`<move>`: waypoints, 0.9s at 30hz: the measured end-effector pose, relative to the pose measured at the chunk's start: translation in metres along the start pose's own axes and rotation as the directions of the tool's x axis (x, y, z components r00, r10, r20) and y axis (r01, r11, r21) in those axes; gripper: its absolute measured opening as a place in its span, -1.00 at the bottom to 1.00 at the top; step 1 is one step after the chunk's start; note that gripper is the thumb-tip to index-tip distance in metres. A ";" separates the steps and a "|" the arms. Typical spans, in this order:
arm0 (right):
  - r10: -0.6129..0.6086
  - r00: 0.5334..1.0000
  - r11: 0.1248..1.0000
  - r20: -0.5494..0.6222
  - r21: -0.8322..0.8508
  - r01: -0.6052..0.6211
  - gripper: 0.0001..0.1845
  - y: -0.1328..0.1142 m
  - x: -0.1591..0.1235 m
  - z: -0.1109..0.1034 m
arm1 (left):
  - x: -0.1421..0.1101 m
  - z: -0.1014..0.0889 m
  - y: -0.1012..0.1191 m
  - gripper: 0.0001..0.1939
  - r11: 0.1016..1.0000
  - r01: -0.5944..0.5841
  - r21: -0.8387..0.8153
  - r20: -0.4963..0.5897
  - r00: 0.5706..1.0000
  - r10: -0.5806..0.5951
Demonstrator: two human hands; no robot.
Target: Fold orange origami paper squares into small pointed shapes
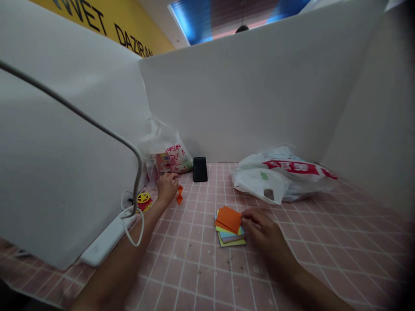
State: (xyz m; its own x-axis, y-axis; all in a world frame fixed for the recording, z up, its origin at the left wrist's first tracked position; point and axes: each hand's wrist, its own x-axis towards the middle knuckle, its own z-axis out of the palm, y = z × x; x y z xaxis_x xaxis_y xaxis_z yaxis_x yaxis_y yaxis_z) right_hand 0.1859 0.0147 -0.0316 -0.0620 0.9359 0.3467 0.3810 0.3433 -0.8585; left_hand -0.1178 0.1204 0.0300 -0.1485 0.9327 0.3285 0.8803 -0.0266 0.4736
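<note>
My right hand (264, 231) has its thumb and fingers closed at the right edge of an orange sheet of paper (228, 218). The sheet lies slightly askew on top of a stack of small coloured papers (232, 242), with yellow and blue ones showing below. Farther off on the left, my left hand (167, 188) is beside some small folded orange paper (180, 195), its fingers a little apart and nothing visible in them. Whether that hand touches the folded paper I cannot tell.
A clear plastic bag (177, 155) and a black phone (200, 169) lie at the back, a white plastic bag (285, 175) at right. On the left are a white power strip (106, 239), a grey bent tube (87, 114) and yellow and red pieces (144, 201). White panels (246, 99) enclose the table.
</note>
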 end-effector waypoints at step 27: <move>-0.060 0.963 0.958 0.263 -0.254 0.129 -0.73 -0.001 -0.001 0.001 | -0.107 0.059 0.050 -0.73 0.792 -0.335 -0.511 0.324 0.778 0.539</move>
State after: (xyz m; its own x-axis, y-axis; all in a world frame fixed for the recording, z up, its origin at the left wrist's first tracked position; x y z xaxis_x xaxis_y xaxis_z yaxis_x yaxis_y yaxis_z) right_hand 0.1846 0.0132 -0.0311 -0.3249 0.9014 0.2860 0.5918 0.4297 -0.6820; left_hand -0.0315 0.0406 -0.0302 0.5047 0.8277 0.2454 0.5162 -0.5172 0.6827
